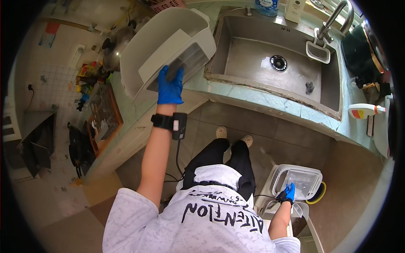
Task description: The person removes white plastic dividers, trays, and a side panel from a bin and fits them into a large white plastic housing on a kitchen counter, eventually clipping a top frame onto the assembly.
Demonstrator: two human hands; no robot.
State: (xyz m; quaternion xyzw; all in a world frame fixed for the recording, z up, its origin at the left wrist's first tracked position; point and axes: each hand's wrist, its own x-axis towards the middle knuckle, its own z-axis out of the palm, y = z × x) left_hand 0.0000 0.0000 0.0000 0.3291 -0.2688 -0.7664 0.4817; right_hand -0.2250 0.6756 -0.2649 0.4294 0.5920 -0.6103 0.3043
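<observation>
Two blue-gloved hands are well apart, the left at the worktop and the right low beside the legs. Leftmost, a round lidded pan (117,48) lies up and to the left of the left fingers, past the white plastic bin (165,55). That bin sits on the worktop (261,99) directly beyond the left fingers, spreading out on both sides of them. Its long axis slants from just left of the fingertips up toward the right, so it crosses the line of the left forearm. The left hand (170,86) is much the nearer to it: the thumb and the other fingers are spread, with a plain gap between them, and they touch the near face at its smoky see-through window (192,59). No closed hold on the wall shows.

To the right of the left fingers, past the bin's right end, is the steel sink (240,59), its drain (278,63) well apart from them. Farther right and much lower, the right hand (290,192) is at a clear, white-rimmed container (310,170), which lies mostly up and to the right of its fingers. I cannot tell how far these fingers are open or whether they grip it. Rightmost, a white bottle (363,111) lies well above and right of them.
</observation>
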